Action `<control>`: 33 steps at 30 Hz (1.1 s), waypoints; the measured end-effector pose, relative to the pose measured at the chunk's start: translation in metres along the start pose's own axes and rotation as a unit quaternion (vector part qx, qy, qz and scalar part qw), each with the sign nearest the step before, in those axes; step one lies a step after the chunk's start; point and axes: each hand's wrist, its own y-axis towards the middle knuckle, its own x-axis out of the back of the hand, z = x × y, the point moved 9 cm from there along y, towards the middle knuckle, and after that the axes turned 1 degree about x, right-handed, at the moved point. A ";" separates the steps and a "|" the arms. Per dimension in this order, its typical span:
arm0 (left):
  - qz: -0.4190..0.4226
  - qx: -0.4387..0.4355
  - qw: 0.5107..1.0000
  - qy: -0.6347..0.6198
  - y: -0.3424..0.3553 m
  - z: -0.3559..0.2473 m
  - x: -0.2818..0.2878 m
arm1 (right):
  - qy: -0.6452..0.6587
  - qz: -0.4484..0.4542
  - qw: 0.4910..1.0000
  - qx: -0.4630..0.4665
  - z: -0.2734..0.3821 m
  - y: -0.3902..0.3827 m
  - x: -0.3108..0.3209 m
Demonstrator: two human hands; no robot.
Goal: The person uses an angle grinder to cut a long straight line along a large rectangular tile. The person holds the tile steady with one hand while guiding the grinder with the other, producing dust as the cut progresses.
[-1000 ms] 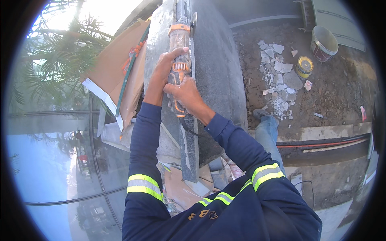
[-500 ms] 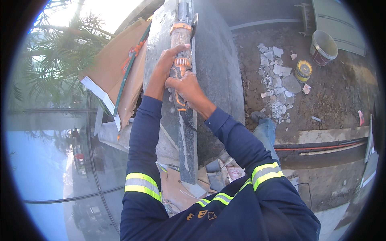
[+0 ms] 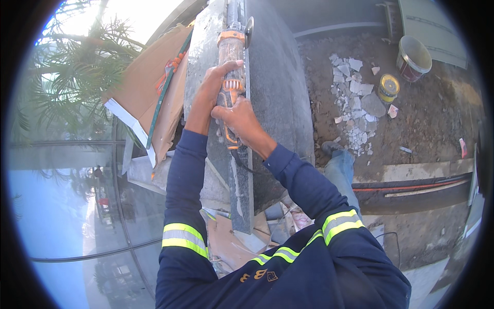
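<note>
My left hand wraps round the body of an orange and grey handheld grinder, its thumb across the top. My right hand grips the grinder’s rear handle, lower down. The round disc stands on edge at the tool’s far right. Beneath the tool lies a long, narrow grey stone strip with pale dust on it, lengthwise over a wider dark stone slab. A black cord hangs from the handle’s end.
Cardboard with a green strip leans left, beside glass panels and palm fronds. Right are broken tile pieces, a yellow can, a bucket and a trench with pipes. Offcuts lie below the slab.
My hands and the grinder have shifted slightly up along the stone and back down again. The grip looks the same.
</note>
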 end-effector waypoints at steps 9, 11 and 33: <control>-0.007 -0.026 1.000 -0.011 -0.007 -0.003 -0.005 | 0.039 -0.049 0.998 0.024 0.005 -0.009 0.001; -0.003 -0.024 1.000 -0.013 -0.003 -0.003 -0.007 | 0.020 -0.026 0.999 0.001 -0.003 -0.001 0.004; -0.005 -0.015 1.000 0.008 -0.002 -0.001 -0.002 | 0.014 -0.017 1.000 0.005 -0.006 0.003 0.001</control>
